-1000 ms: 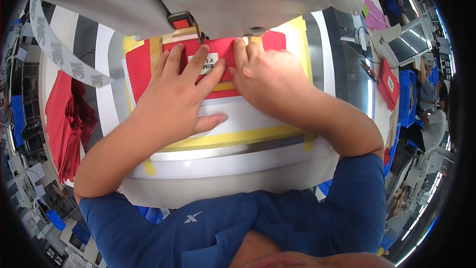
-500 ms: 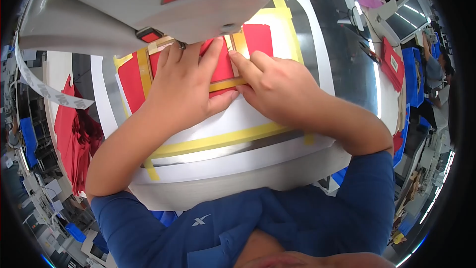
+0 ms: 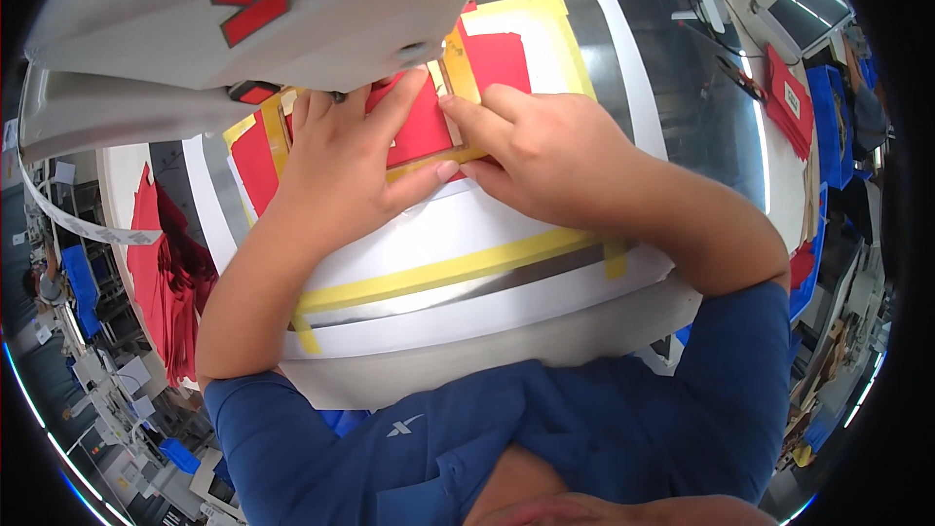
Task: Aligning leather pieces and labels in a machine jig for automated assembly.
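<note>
A red fabric piece (image 3: 414, 122) lies under a thin amber-yellow frame (image 3: 462, 66), with more red fabric showing beyond the frame's sides. My left hand (image 3: 343, 161) rests open on the left part of the frame and fabric, its thumb stretched toward the near bar. Part of its fingers is hidden beneath the machine head. At the frame's near right corner is my right hand (image 3: 536, 141), index fingertip on the inner edge and thumb at the near bar, gripping the corner. Its other fingers are curled.
A white machine head (image 3: 292, 49) overhangs the far left of the work. Yellow tape (image 3: 458, 268) edges the white sheet beneath. Red fabric (image 3: 166, 282) hangs at the left; a red stack (image 3: 787, 102) and black-handled cutters (image 3: 740, 78) lie at the right, near a blue bin (image 3: 831, 127).
The view has shifted, and the machine head sits farther left in it, uncovering more of the frame's far right side. Both hands keep nearly the same places on the frame.
</note>
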{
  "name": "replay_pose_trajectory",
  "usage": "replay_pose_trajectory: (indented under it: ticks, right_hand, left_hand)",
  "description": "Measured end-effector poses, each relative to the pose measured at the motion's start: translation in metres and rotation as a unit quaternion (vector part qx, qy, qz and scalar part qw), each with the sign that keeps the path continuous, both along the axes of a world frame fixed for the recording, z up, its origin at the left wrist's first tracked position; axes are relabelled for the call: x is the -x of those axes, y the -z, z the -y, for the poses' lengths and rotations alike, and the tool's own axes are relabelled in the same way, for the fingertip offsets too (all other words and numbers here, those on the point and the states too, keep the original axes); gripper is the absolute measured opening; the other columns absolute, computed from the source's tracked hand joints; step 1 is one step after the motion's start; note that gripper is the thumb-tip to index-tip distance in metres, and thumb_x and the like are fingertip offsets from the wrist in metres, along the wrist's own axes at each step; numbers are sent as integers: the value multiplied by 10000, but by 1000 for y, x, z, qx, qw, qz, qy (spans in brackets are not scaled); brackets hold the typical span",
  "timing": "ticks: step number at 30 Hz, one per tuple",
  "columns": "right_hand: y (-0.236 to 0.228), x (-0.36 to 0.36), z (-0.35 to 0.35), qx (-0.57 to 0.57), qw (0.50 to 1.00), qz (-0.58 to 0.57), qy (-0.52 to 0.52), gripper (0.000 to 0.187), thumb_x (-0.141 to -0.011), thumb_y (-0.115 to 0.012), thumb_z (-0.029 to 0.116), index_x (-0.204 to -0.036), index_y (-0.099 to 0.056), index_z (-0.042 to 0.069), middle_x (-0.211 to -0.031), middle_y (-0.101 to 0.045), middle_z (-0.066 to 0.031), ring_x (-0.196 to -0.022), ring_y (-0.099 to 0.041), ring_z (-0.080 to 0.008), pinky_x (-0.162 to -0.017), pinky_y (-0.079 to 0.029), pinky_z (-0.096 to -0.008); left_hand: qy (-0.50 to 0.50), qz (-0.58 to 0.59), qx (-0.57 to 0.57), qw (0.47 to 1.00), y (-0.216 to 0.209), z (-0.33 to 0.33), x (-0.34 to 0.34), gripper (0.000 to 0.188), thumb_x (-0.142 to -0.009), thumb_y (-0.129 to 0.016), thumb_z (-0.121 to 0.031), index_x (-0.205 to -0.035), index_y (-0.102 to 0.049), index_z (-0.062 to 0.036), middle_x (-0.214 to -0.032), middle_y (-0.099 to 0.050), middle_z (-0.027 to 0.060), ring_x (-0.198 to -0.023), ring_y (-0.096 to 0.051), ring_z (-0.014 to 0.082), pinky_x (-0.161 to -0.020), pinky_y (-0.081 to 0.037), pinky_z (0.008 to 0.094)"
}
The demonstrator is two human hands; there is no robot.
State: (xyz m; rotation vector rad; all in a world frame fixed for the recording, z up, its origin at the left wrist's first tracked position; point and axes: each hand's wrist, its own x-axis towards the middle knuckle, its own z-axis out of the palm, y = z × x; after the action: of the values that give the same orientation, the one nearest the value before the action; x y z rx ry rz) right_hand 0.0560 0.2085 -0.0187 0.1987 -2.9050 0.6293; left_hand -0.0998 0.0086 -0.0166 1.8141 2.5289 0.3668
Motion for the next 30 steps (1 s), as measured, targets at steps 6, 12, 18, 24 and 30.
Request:
replay_pose_trajectory:
  ticks: [6,12,18,24,30]
  right_hand:
    - [1,7,-13,48,998,-43,-8,152,-840,-729,69,-979,-671,50,-978,-661,-94,-721,-703,-321,-647,-581,-421]
    - [-2,9,-12,1,998,-6,-61,177,-802,-696,37,-979,-706,39,-1216,-721,-72,-765,-726,-291,-677,-581,-410]
    - [-7,4,-14,-32,991,-17,-128,180,-815,-694,49,-988,-744,44,-1153,-750,-53,-740,-729,-270,-662,-579,-401]
    - [-17,-1,-9,-29,988,16,-148,180,-809,-709,63,-985,-738,44,-1159,-748,-40,-734,-728,-265,-662,-583,-395]
    - [-25,-4,-8,-27,987,77,-137,229,-796,-709,52,-1023,-724,24,-1194,-739,-57,-788,-743,-279,-680,-597,-402]
  left_hand:
    - [24,16,-20,999,4,-1,12,613,-928,-781,-324,-1496,-654,-132,-1344,-624,140,-1275,-527,368,-1124,-369,490]
    - [36,20,-39,998,4,-3,11,561,-945,-759,-286,-1476,-665,-132,-1327,-617,128,-1263,-525,351,-1115,-366,490]
    - [22,6,-36,999,5,-2,10,556,-942,-762,-291,-1467,-668,-133,-1332,-617,114,-1250,-532,334,-1088,-373,483]
    - [27,-3,-47,999,7,-2,9,569,-940,-769,-301,-1476,-666,-142,-1336,-620,101,-1248,-537,327,-1068,-379,477]
    - [23,-17,-38,999,7,2,3,541,-955,-757,-270,-1469,-666,-126,-1355,-624,104,-1249,-553,341,-1080,-402,483]
